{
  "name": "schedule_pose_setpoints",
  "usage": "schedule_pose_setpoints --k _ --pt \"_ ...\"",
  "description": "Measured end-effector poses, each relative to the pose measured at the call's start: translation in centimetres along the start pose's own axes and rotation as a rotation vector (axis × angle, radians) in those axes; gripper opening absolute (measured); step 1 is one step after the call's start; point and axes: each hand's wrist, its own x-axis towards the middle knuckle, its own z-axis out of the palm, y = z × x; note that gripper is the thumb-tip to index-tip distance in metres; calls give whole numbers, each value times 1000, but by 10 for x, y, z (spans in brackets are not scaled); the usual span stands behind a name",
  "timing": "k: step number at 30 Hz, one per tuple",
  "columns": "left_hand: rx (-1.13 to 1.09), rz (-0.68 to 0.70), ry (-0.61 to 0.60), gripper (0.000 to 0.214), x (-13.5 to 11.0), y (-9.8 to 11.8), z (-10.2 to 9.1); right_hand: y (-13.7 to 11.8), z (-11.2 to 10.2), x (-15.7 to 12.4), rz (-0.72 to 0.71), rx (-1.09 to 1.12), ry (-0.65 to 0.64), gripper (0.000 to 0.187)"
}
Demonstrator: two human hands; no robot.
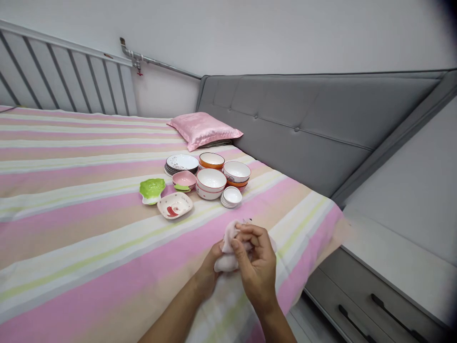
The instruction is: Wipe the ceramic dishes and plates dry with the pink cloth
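A pale pinkish-white cloth [229,238] is bunched up between my hands, above the near part of the bed. My left hand [210,267] grips it from the left, most of its fingers hidden behind the folds. From the right, my right hand [260,267] pinches the cloth with thumb and fingers. A small dark spot shows at the cloth's top edge; whether something is wrapped inside, I cannot tell. Just beyond my hands stand a stack of small white dishes [232,195], white bowls with red rims [211,183] and a cream dish with a red print [174,206].
Farther back are a stack of plates [182,163], orange bowls [212,161], patterned bowls [237,171], pink bowls [183,179] and a green leaf-shaped dish [152,189]. A pink pillow [205,129] lies by the grey headboard [303,114]. A nightstand [400,257] stands at right.
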Motion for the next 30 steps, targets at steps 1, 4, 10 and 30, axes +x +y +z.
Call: schedule_pose_setpoints --k 1,4,10,30 --pt "16 21 -18 41 0 -1 0 0 1 -1 -7 -11 48 24" --pt "99 127 -98 46 1 0 1 0 2 -1 -58 -81 138 28" --pt "265 259 -120 64 6 4 2 -4 -1 1 3 -204 -56 33" --pt "1158 759 -111 104 0 19 7 -6 -24 16 491 261 -221 39"
